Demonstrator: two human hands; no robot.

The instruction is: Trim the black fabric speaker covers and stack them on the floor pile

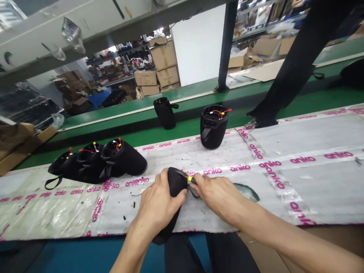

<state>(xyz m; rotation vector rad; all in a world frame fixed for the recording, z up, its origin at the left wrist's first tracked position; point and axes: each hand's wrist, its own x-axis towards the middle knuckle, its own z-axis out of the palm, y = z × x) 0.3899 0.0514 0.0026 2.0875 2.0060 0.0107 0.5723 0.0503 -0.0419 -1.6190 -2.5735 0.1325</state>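
"Where's the piece being handled?"

"The black cylinder (176, 185) is just below the middle of the frame, tilted, its lower end running past the near edge of the white-covered bench (204, 163)."

"And the hands?"

"The left hand (159, 201) is wrapped around its side, thumb across the front. The right hand (217, 191) pinches a slim dark item (191, 179) with a yellow band, right at the cylinder's upper rim. I can't tell exactly what that item is."

"Anything around them?"

"Three cylinders (127, 159) lean together at the left of the frame, red wires (116, 143) showing at their open ends. Another, the upright cylinder (214, 131), is right of centre near the bench's far edge, wires on top too. Beyond, the far cylinder (165, 115) is on the green surface (187, 125)."

"What's at the back?"

"Cardboard boxes (164, 57), upper centre, beside a white panel (197, 45). Pink-lettered tape (240, 168) crosses the bench."
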